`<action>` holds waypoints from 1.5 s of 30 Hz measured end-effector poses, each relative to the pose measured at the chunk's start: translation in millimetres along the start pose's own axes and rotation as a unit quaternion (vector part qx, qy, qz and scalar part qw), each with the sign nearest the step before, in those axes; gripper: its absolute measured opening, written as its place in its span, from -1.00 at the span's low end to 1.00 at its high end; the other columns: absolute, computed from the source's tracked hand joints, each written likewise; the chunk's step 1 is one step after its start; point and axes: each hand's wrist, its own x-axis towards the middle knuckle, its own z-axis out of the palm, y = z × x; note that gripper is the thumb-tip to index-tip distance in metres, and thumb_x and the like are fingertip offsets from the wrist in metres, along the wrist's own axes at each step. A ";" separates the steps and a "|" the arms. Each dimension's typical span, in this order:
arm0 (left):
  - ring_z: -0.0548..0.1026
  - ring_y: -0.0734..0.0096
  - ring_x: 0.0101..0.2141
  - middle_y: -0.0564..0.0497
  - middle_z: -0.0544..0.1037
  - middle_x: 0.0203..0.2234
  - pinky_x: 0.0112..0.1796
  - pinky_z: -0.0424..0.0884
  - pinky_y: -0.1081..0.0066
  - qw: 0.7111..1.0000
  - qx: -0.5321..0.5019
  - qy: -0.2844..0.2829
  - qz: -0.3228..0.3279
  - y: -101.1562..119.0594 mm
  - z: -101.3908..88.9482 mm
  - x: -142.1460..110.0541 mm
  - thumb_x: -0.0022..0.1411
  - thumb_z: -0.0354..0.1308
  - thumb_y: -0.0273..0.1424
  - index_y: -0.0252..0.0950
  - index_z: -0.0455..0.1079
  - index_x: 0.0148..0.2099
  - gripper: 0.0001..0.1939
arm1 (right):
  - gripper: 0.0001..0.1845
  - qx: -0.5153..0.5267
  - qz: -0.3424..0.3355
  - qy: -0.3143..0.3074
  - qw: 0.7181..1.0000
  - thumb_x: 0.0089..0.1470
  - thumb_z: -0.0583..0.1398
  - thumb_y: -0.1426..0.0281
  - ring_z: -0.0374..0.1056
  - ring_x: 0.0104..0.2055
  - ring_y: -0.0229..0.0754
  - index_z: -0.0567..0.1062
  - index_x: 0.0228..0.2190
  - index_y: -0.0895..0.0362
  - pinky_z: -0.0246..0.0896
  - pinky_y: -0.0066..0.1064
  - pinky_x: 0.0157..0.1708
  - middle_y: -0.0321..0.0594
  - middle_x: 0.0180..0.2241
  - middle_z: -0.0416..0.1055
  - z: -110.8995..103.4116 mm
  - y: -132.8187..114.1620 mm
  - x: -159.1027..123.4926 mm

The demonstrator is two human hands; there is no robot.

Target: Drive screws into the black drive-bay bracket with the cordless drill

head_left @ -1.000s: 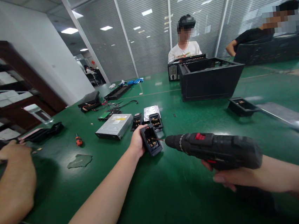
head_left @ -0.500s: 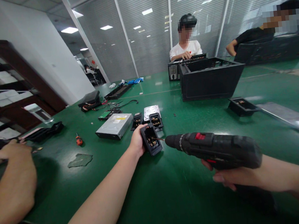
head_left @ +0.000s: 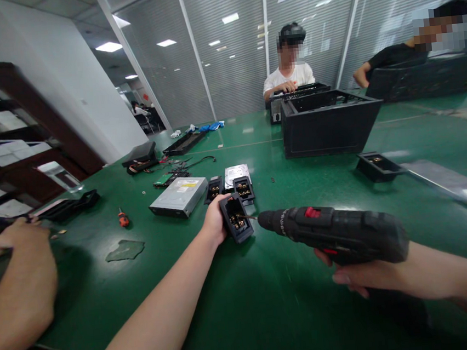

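Note:
My left hand (head_left: 214,221) grips a small black plastic box (head_left: 245,233) by its left side, tilted so that its open face with brass-coloured contacts inside shows. A black cordless drill (head_left: 334,234) with red switches is in my right hand (head_left: 363,278), fingers around the handle. Its thin bit (head_left: 251,217) points left into the box's opening; whether the tip touches a screw I cannot tell. Just beyond the held box stand two similar black boxes (head_left: 243,187), with a silver hard drive (head_left: 236,173) behind them. A grey optical drive (head_left: 181,196) lies to their left.
A black computer case (head_left: 328,127) stands at the back right, and a co-worker (head_left: 290,76) handles another behind it. Another black box (head_left: 377,168) and a metal panel (head_left: 451,179) lie right. Another person's arm (head_left: 24,277), an orange screwdriver (head_left: 123,218) and a dark flat scrap (head_left: 125,250) are left.
My hands, the drill and the held box stay nearly still. Across the table, the co-worker's computer case has shifted slightly to the right.

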 end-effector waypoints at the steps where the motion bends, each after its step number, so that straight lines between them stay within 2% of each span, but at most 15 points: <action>1: 0.49 0.23 -0.55 -0.04 0.53 -0.58 -0.46 0.42 0.23 1.000 0.000 0.000 0.000 0.2 0.4 -0.3 -0.03 0.16 -0.25 -0.32 0.44 -0.43 -0.78 | -0.73 0.000 0.002 -0.001 1.000 0.00 0.25 0.26 0.35 -0.50 -0.23 0.38 -0.26 0.08 0.31 -0.38 -0.48 -0.38 -0.50 0.34 0.0 -0.4 -0.3; 11: 0.49 0.21 -0.55 -0.05 0.54 -0.56 -0.44 0.43 0.20 1.000 0.006 -0.003 -0.004 -0.4 -2.5 0.7 -0.03 0.16 -0.23 -0.32 0.44 -0.41 -0.76 | -0.74 0.000 0.014 0.001 1.000 -0.02 0.26 0.25 0.33 -0.52 -0.23 0.37 -0.29 0.09 0.30 -0.39 -0.48 -0.41 -0.55 0.32 1.0 -5.7 1.1; 20: 0.48 0.22 -0.57 -0.05 0.52 -0.60 -0.49 0.42 0.22 1.000 0.002 0.009 -0.006 1.9 3.2 -3.2 -0.02 0.15 -0.27 -0.32 0.43 -0.43 -0.80 | -0.71 0.002 0.006 0.002 1.000 -0.01 0.26 0.23 0.34 -0.50 -0.23 0.37 -0.27 0.08 0.31 -0.39 -0.48 -0.39 -0.51 0.34 0.0 -1.0 0.7; 26: 0.49 0.23 -0.55 -0.05 0.53 -0.57 -0.46 0.43 0.21 1.000 0.004 0.000 0.001 0.8 -0.1 -0.5 -0.02 0.15 -0.25 -0.32 0.43 -0.42 -0.79 | -0.75 -0.004 0.010 0.002 1.000 -0.01 0.25 0.24 0.35 -0.52 -0.22 0.37 -0.29 0.07 0.30 -0.41 -0.50 -0.40 -0.56 0.33 0.5 -4.5 0.5; 34: 0.49 0.21 -0.54 -0.05 0.53 -0.56 -0.43 0.44 0.19 1.000 0.009 -0.002 -0.002 0.3 -2.7 0.7 -0.03 0.16 -0.23 -0.31 0.43 -0.41 -0.76 | -0.74 -0.007 -0.003 0.003 1.000 0.00 0.24 0.27 0.36 -0.51 -0.22 0.37 -0.26 0.10 0.32 -0.39 -0.49 -0.37 -0.51 0.35 0.7 -2.2 0.6; 45: 0.49 0.21 -0.54 -0.06 0.54 -0.56 -0.46 0.43 0.21 1.000 0.008 -0.005 -0.006 1.0 0.0 -1.4 -0.03 0.15 -0.23 -0.33 0.45 -0.41 -0.76 | -0.73 -0.011 0.008 0.005 1.000 0.00 0.24 0.25 0.35 -0.50 -0.23 0.37 -0.27 0.10 0.31 -0.40 -0.49 -0.38 -0.52 0.34 1.4 -3.0 0.0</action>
